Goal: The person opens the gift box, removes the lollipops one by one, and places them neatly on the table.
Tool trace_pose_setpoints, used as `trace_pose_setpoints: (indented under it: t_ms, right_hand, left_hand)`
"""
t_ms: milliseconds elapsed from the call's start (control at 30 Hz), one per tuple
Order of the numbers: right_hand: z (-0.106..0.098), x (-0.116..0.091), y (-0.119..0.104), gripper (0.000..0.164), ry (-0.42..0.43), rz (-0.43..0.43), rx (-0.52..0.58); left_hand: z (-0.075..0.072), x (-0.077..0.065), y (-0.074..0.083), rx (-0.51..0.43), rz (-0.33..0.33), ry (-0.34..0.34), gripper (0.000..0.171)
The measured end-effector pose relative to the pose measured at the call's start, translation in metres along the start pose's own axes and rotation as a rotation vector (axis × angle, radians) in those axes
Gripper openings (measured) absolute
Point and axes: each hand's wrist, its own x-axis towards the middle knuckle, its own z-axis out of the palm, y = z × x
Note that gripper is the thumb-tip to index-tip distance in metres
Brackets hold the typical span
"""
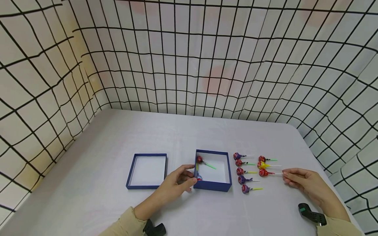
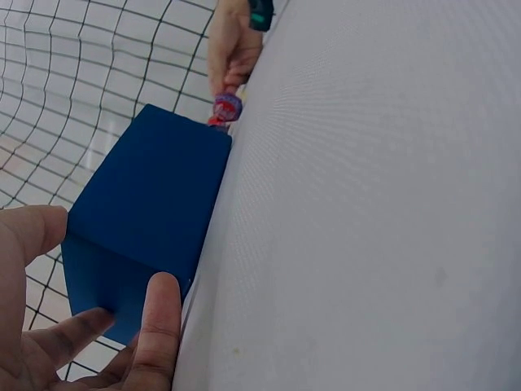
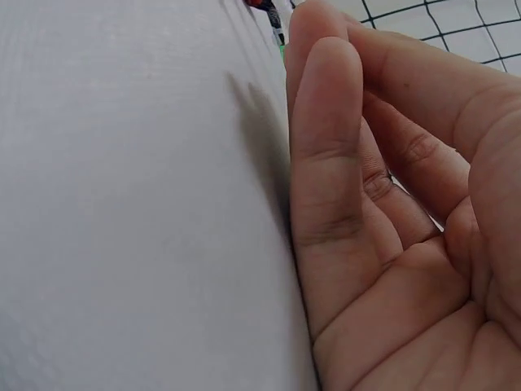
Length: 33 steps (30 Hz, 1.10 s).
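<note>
My right hand (image 1: 307, 183) pinches the white stick of a red lollipop (image 1: 263, 172) between thumb and index finger at the right side of the table. In the right wrist view the fingertips (image 3: 330, 77) meet, and they hide the stick. My left hand (image 1: 177, 180) touches the left side of a blue box (image 1: 213, 186) with white inside; in the left wrist view its fingers (image 2: 159, 318) are spread against that wall. Inside the box lie a red lollipop with a green stick (image 1: 200, 160) and, partly hidden by the wall, another lollipop (image 1: 199, 178).
Right of the box, several lollipops in a column (image 1: 241, 179) lie with sticks pointing right. A yellow lollipop (image 1: 261, 165) and a dark red one (image 1: 262, 158) lie beyond the pinched one. The blue-edged lid (image 1: 128, 178) lies at left. Black-grid netting (image 1: 189, 59) surrounds the white table (image 1: 141, 131).
</note>
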Motion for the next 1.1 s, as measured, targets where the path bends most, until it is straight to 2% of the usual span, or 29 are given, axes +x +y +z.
trace_pose_setpoints:
  t_ms: [167, 300, 433, 533, 733, 1100]
  right_hand:
    - [-0.003, -0.003, -0.004, 0.014, -0.020, -0.019, 0.029]
    - [-0.003, -0.004, -0.012, 0.013, -0.018, -0.018, -0.053]
    - [-0.001, -0.004, -0.023, 0.039, -0.016, -0.006, -0.198]
    - [0.004, -0.004, -0.034, 0.050, -0.014, -0.009, -0.257]
    - [0.019, -0.004, -0.059, 0.051, -0.019, -0.075, -0.334]
    - [0.060, -0.004, -0.111, 0.051, -0.070, -0.155, -0.478]
  left_hand:
    - [0.001, 0.000, -0.001, 0.006, -0.003, -0.009, 0.055]
    - [0.000, 0.001, 0.000, 0.012, -0.018, -0.006, 0.055]
    - [0.000, 0.001, 0.001, 0.011, -0.014, -0.003, 0.055]
    - [0.000, 0.000, 0.002, 0.000, -0.005, -0.004, 0.055]
    - [0.001, -0.001, 0.003, -0.020, -0.001, 0.000, 0.054]
    - [0.001, -0.001, 0.002, 0.009, -0.016, 0.006, 0.054]
